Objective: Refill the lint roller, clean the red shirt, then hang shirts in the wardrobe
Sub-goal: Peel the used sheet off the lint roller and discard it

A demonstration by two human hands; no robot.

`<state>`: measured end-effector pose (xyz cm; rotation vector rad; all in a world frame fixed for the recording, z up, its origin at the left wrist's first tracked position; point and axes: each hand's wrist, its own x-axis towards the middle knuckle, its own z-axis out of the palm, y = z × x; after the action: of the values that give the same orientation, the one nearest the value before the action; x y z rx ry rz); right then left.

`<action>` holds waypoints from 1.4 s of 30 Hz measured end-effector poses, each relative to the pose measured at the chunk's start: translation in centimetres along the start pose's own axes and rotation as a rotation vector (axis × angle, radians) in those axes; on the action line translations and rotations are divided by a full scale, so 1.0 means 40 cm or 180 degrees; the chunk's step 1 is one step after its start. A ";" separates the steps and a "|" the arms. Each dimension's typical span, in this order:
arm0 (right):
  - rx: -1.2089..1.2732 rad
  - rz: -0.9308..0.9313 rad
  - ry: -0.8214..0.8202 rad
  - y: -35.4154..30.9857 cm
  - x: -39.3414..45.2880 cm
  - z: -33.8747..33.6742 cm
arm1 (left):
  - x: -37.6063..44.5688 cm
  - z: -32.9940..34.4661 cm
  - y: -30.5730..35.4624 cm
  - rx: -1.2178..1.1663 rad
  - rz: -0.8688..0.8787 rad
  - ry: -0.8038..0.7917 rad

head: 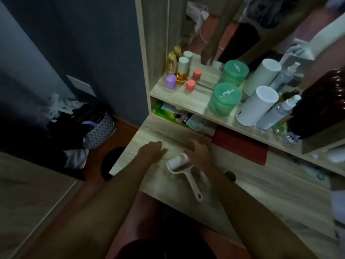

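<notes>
A white lint roller lies on the light wood desk, its roll toward the shelf and its handle pointing at me. My left hand hovers just left of the roll, fingers straight and holding nothing. My right hand is right behind the roll, fingers loosely bent over the desk near the shelf's lower edge; whether it touches the roll is unclear. A red folded item lies in the gap under the shelf.
The shelf carries small bottles, two green tubs, white cylinders, a spray bottle and a dark object at the right. A mirror stands behind. A heap of clothes sits on the floor to the left.
</notes>
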<state>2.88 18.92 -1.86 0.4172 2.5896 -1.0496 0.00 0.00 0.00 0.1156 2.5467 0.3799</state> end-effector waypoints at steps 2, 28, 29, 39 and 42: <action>0.0163 0.0091 -0.0108 0.004 0.019 0.006 | 0.008 0.011 0.010 -0.0160 -0.0152 -0.0268; 0.0505 -0.0831 -0.0961 -0.217 0.040 -0.154 | 0.005 -0.214 0.029 -0.4266 0.0011 -0.0401; 0.0214 -0.0894 -0.0898 -0.224 0.040 -0.148 | 0.003 -0.218 0.028 -0.4142 0.0048 -0.0468; -0.0339 -0.1591 -0.0129 -0.220 -0.016 -0.102 | -0.009 -0.230 0.038 -0.2401 0.0696 -0.0092; -0.0354 -0.1787 0.0177 -0.214 -0.023 -0.096 | 0.003 -0.224 0.047 -0.1749 0.0873 0.0175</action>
<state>-0.23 15.63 6.42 -0.3364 2.8713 -1.0518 -4.92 -0.37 7.70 0.2476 2.3848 1.1824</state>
